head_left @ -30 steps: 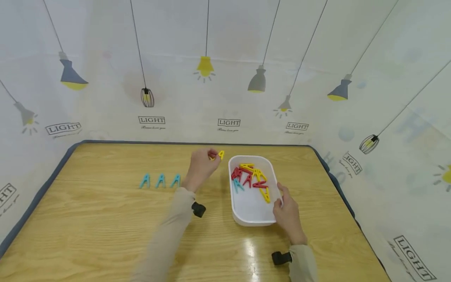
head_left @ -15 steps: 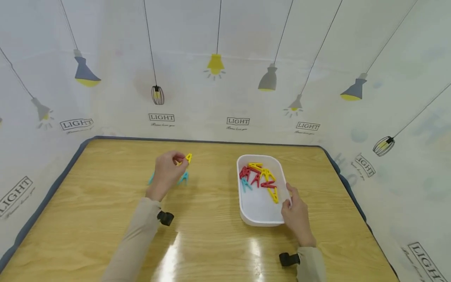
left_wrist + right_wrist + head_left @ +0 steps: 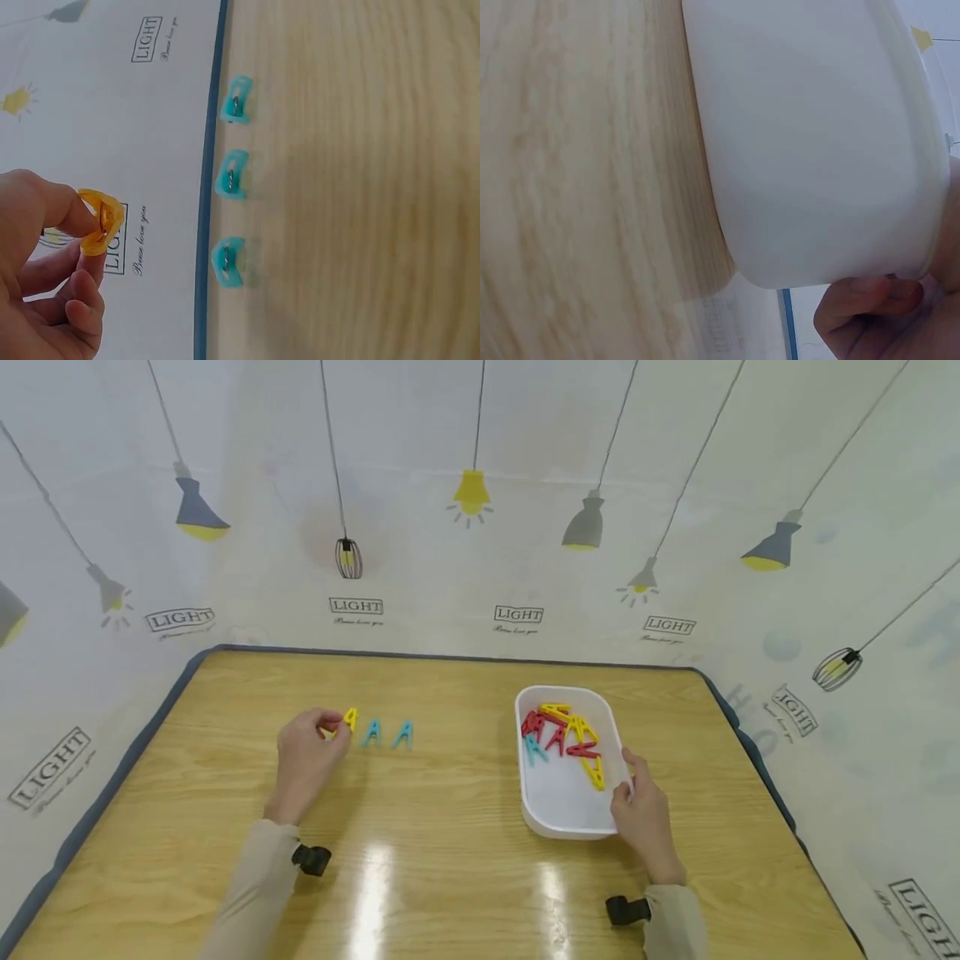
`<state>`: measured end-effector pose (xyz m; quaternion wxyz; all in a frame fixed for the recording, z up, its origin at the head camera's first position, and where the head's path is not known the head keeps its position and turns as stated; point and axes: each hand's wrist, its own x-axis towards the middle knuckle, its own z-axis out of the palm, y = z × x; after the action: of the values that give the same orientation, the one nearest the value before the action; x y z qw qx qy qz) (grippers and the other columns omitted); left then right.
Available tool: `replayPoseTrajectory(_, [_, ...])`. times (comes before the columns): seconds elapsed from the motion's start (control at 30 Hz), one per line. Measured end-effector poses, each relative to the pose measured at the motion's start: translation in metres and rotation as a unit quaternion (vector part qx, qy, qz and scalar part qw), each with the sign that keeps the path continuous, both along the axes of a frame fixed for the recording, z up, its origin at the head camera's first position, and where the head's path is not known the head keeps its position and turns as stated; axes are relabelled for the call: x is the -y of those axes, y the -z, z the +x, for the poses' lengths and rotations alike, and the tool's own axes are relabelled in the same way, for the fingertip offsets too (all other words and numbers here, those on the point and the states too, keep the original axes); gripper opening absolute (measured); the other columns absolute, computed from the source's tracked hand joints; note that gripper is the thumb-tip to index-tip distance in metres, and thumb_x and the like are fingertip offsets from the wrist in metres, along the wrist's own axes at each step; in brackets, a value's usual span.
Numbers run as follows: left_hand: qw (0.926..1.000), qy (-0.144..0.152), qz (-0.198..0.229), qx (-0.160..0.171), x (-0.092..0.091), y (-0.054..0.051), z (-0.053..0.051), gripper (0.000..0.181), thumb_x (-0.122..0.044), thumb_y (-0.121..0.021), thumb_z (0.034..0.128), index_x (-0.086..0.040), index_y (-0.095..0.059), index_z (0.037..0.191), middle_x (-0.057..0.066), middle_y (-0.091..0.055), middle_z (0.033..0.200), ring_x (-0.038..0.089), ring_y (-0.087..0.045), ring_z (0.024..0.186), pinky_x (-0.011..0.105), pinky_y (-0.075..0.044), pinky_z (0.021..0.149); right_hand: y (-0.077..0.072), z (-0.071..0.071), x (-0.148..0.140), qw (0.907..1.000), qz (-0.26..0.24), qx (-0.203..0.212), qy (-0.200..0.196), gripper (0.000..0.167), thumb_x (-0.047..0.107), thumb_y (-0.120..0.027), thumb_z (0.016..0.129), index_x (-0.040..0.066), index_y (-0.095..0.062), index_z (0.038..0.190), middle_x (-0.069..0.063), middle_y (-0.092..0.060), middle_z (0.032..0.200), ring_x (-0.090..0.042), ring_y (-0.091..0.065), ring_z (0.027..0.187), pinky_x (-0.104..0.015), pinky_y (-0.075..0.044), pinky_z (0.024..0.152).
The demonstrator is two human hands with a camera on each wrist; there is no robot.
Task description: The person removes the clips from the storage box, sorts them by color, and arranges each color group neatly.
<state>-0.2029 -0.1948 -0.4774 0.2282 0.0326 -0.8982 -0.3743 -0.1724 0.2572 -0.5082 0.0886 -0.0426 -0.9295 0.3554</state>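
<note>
My left hand (image 3: 309,758) pinches a yellow clothespin (image 3: 350,719) between thumb and fingers, raised above the table at left. In the left wrist view this clothespin (image 3: 109,223) is apart from three teal clothespins (image 3: 231,176) standing in a row. Two of those teal clothespins (image 3: 404,735) show in the head view, just right of my left hand; the third is hidden by the hand. A white plastic bin (image 3: 562,817) holds several red and yellow clothespins (image 3: 576,731) and one teal one. My right hand (image 3: 647,817) grips the bin's right side, fingers curled against its wall (image 3: 810,165).
The wooden table (image 3: 442,877) has a dark blue edge along its back and sides. Behind it stands a pale wall covering (image 3: 420,510) printed with lamps. Black straps with small mounts (image 3: 311,860) sit on both wrists.
My left hand has carried the yellow clothespin leftward from beside the bin, past the teal row to its left end. My right hand keeps its grip on the bin. The head view has shifted slightly.
</note>
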Motion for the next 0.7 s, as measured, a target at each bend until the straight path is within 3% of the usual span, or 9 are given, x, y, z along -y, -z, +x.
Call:
replayPoseTrajectory(0.27, [0.9981,-0.042,-0.007,0.046,0.024,0.02,0.024,0.018,-0.009,-0.063,0.0879,0.002,-0.074,0.095,0.018,-0.073,0.088,0.023,-0.057,0.065,0.035,-0.041,0.068,-0.002,0.002,-0.001,1.0,0.0,0.006,-0.006,0.053,0.0,-0.045,0.097,0.0,-0.039,0.15,-0.01,-0.052,0.07,-0.016,-0.044,0.056,-0.025,-0.036,0.049])
replayPoseTrajectory(0.57, [0.9964,-0.028,-0.035,0.072,0.023,0.032,0.026,0.017,-0.01,-0.063,0.0872,0.003,-0.073,0.092,0.018,-0.073,0.085,0.034,-0.066,0.077,0.047,-0.049,0.073,-0.003,0.0,-0.001,0.9999,0.007,0.01,0.002,0.053,0.002,-0.044,0.097,0.0,-0.039,0.15,-0.011,-0.054,0.073,-0.017,-0.045,0.059,-0.027,-0.036,0.052])
replayPoseTrajectory(0.7, [0.9936,-0.029,-0.042,0.101,0.023,0.033,0.027,0.017,-0.011,-0.063,0.0866,0.003,-0.072,0.09,0.016,-0.07,0.082,0.031,-0.064,0.074,0.043,-0.048,0.07,-0.001,0.0,0.0,0.9998,0.006,0.017,0.003,0.053,0.003,-0.044,0.098,0.001,-0.038,0.151,-0.01,-0.053,0.073,-0.017,-0.045,0.059,-0.027,-0.036,0.052])
